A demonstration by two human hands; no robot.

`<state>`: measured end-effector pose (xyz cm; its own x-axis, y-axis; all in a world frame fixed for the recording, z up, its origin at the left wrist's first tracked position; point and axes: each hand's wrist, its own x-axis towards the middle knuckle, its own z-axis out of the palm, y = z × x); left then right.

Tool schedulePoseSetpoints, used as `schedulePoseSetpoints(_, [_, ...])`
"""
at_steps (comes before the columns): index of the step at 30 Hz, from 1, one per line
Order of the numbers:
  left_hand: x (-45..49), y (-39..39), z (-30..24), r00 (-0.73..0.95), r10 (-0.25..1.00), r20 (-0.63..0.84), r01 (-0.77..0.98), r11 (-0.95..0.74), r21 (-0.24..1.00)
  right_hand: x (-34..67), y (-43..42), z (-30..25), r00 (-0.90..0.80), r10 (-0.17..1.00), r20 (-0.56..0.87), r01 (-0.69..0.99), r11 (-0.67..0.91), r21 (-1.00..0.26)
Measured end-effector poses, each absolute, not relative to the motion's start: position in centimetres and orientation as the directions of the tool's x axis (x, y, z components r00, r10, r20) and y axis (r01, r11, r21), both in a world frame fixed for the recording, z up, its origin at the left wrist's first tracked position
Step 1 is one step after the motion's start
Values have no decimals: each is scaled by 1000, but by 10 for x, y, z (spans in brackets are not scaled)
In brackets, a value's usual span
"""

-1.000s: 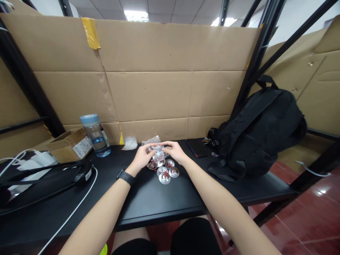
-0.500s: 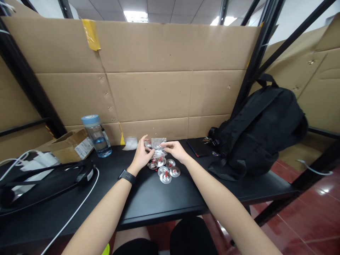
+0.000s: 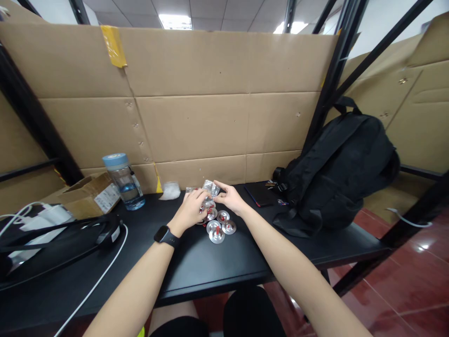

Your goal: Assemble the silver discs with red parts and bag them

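The metal discs, bearing red parts, are lying grouped on the black table. Just beyond and left of the discs, the left hand is holding its fingers curved downward; whether it is pinching anything cannot be told. Beyond and right of the discs, the right hand is holding its thumb and index finger apart at the right side of a clear plastic bag; a firm grip cannot be confirmed. The bag is sitting directly behind the discs. Farther back and left of the discs, a white packet is resting before the cardboard panel, which is standing behind the discs.
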<state>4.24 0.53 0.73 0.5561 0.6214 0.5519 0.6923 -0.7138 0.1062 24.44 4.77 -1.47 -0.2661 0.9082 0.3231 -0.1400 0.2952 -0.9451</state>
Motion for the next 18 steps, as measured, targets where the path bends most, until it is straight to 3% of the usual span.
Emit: schedulePoseSetpoints(18, [41,16,0,610,499,615,691,-715,-107,236,48,-14,-153,900,409,-162,385,-909])
